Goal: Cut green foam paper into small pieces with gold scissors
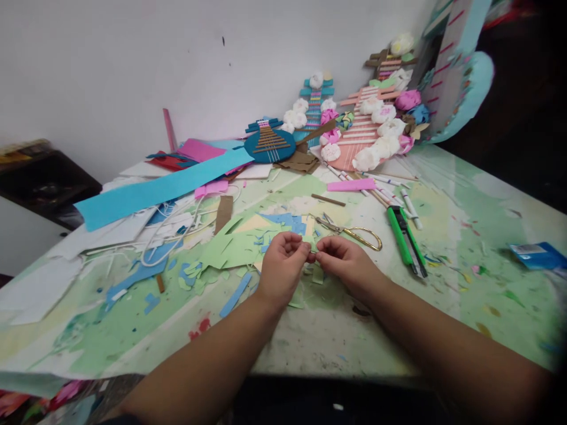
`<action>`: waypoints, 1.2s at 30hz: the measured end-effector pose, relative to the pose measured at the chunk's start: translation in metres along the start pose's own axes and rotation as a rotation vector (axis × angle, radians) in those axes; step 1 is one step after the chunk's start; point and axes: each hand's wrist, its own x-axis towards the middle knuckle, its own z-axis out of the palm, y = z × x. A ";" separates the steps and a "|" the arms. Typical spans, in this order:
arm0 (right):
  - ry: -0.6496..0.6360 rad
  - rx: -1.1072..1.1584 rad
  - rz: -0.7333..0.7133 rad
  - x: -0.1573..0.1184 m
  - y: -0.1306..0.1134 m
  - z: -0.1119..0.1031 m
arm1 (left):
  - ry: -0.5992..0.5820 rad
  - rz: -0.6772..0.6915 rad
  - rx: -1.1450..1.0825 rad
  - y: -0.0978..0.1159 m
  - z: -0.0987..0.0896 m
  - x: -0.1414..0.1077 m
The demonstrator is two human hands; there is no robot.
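On my feed, 1 small green paper piece (312, 242) sits between the fingertips of 2 hands, above the table (323, 348), closer to its near edge than its far edge. The left hand (282, 265) pinches it between thumb and curled fingers; the right hand (348, 262) has thumb and forefinger closed on the other side, with no gap I can make out. I'd pinch lightly, thumbs close together, since thin paper would probably crease or tear under an uneven pull.

Toward the left edge lies a larger green sheet (228, 251). Gold-handled scissors (339, 229) lie just beyond the right hand, a green cutter (401, 236) toward the right edge; I'd steer the knuckles clear of both. Lute-shaped crafts (269, 149) line the far edge.
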 end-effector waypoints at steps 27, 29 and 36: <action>0.019 -0.347 -0.072 -0.002 -0.003 0.002 | -0.073 -0.062 -0.017 0.006 0.002 -0.002; 0.019 -0.360 -0.084 -0.002 -0.002 0.002 | -0.085 -0.057 -0.017 0.006 0.002 -0.002; 0.106 -0.201 -0.036 0.000 0.000 0.003 | -0.091 -0.079 -0.099 0.005 0.003 -0.002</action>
